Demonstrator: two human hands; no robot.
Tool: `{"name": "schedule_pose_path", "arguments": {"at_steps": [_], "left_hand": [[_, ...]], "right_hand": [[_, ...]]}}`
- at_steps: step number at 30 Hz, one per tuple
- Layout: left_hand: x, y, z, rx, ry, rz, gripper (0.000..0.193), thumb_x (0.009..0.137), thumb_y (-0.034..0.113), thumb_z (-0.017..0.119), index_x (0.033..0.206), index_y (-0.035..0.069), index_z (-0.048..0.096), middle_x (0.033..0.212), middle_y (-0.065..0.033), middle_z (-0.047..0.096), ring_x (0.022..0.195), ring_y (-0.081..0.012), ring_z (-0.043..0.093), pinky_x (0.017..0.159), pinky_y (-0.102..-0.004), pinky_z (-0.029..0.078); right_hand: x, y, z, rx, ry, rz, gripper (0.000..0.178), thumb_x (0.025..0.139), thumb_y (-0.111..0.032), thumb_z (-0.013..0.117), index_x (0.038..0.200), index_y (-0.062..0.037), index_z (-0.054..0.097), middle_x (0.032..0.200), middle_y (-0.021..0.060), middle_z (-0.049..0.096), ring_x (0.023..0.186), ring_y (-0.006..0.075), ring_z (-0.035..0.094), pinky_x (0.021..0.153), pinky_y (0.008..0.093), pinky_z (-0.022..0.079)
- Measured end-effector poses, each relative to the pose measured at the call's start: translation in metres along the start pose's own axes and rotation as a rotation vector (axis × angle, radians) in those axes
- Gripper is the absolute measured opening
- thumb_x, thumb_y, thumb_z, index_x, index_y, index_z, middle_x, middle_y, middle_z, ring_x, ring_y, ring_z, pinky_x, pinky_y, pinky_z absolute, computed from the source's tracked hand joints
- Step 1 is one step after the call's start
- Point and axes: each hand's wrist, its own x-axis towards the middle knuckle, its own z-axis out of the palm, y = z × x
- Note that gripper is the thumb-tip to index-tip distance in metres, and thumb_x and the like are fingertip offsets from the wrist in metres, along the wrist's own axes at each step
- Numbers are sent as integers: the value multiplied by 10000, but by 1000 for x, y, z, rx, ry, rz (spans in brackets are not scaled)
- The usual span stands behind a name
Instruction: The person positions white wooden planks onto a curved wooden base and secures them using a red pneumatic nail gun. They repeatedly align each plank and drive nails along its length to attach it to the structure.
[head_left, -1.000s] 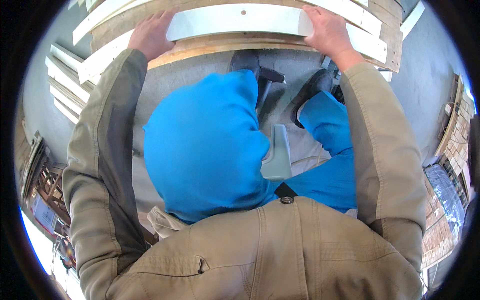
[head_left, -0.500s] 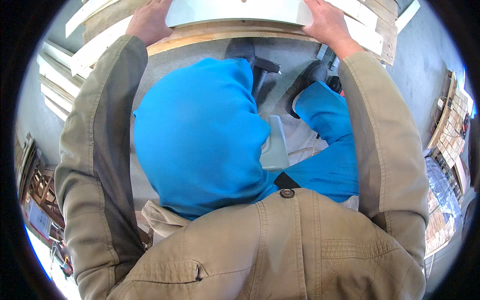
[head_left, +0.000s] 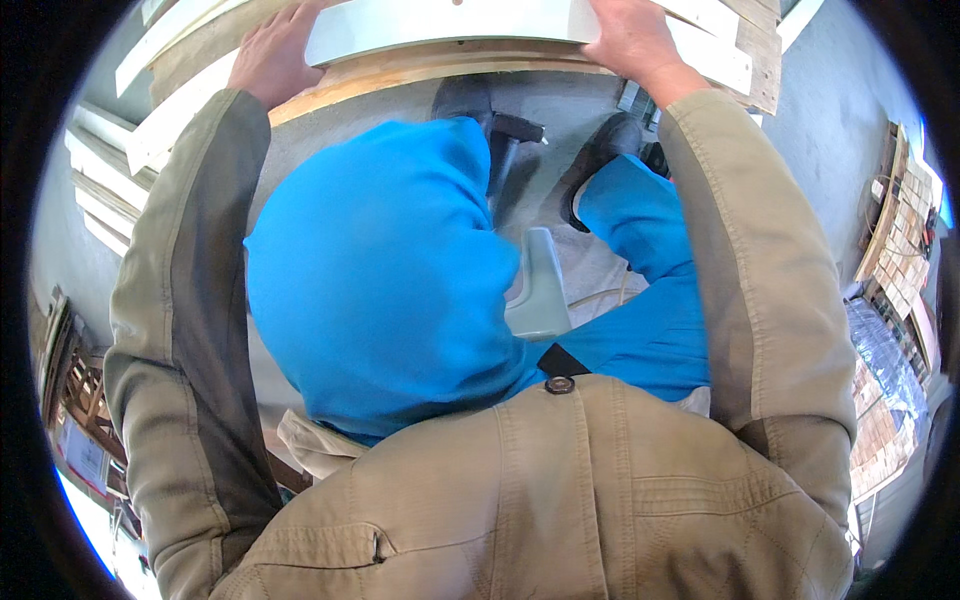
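Note:
A white board (head_left: 430, 32) lies crosswise at the top of the view, above a wooden work surface (head_left: 440, 66). My left hand (head_left: 275, 52) grips its left end, thumb against the board's near side. At the opposite end, my right hand (head_left: 632, 42) holds on in the same way, thumb at the corner. The fingertips of both hands are partly cut off by the upper edge of the picture. A small dark spot shows near the board's middle.
More white boards (head_left: 190, 105) lie beside and beyond my hands. A dark tool (head_left: 508, 135) stands between my shoes (head_left: 605, 150). Below me is a pale green plastic seat (head_left: 543, 290), with a thin hose (head_left: 600, 295) nearby. Stacked wood blocks (head_left: 905, 225) sit far right.
Both hands, the board and the work surface appear slightly further left in the picture, as do my legs and the floor things. The grip on the board looks the same.

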Motion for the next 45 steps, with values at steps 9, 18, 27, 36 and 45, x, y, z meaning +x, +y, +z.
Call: {"name": "schedule_pose_path", "arguments": {"at_steps": [9,18,27,36,45], "left_hand": [[43,74,-8,-280,-12,156,870,682,303,904,1423,1,562,1298,-249,640,1259,-441,597,1141,-517,444],[66,106,-1,-145,-61,-7,669,631,245,949,1161,-13,634,1205,-255,642,1196,-447,606,1063,-511,498],[68,98,19,-67,-33,25,683,707,222,930,1288,25,629,1298,-224,647,1258,-422,618,1082,-500,527],[70,97,20,-94,-107,-9,658,742,212,866,1319,9,624,1397,-216,614,1339,-411,581,1098,-517,511],[72,109,4,13,-172,-49,708,741,272,882,1350,17,628,1410,-196,613,1346,-386,583,1128,-508,485]], "right_hand": [[4,-4,-7,-23,-43,21,506,728,-161,802,1215,-84,686,1107,177,737,1072,403,705,925,560,525],[4,-1,-5,10,-15,1,447,731,-136,780,1165,-83,690,1062,167,737,1051,399,707,900,561,527],[-22,-12,-30,166,161,-19,719,731,-184,830,1402,-47,610,1387,209,654,1333,357,604,1096,556,466],[-197,9,-166,200,0,233,631,863,-171,828,1443,-43,617,1338,226,686,1190,410,685,1009,467,567],[-276,-65,-170,461,-208,410,596,877,-184,801,1416,-38,592,1228,220,684,1148,431,662,976,492,562]]}}
